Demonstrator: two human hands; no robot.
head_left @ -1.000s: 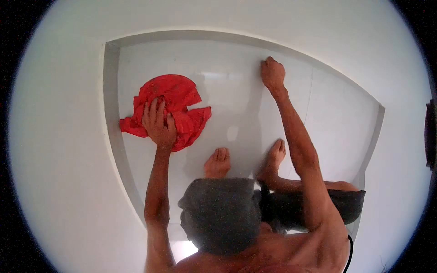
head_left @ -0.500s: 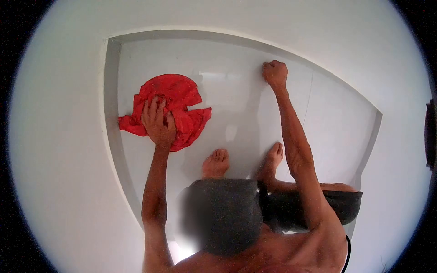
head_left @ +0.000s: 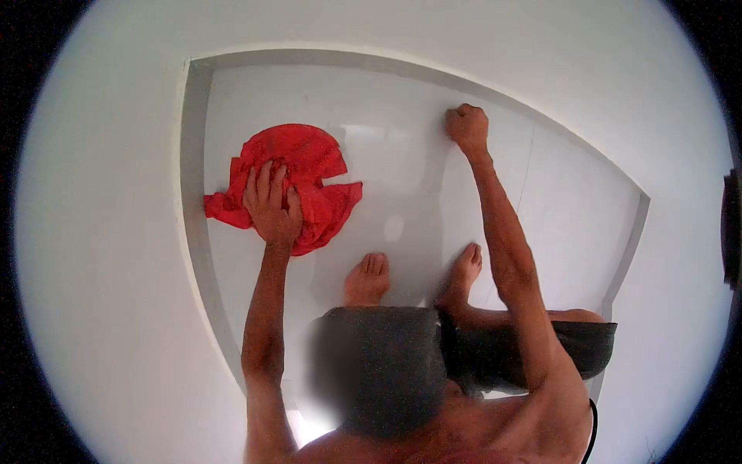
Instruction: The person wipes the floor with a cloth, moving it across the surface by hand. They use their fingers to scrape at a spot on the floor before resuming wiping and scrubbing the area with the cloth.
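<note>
A crumpled red cloth point(head_left: 303, 147) lies spread on the pale, glossy floor point(head_left: 386, 185), near the left-hand skirting. My left hand point(head_left: 272, 205) rests on top of it, its fingers stretched out and a little apart, pressing the bunched middle. Between two of the cloth's edges on the right there is a notch where floor shows. Farther off to the right, my right hand point(head_left: 468, 127) is closed in a fist against the floor, close to the far skirting. Nothing shows in that fist, though its underside is hidden.
A grey skirting point(head_left: 193, 155) borders the floor along the left and far walls. My bare left foot point(head_left: 369, 274) and right foot point(head_left: 468, 267) stand close in front of me, below dark shorts point(head_left: 394, 356). A thin joint line crosses the floor on the right.
The whole view has shifted very slightly. Both hands keep their places, the left on the red cloth and the right fist on the floor.
</note>
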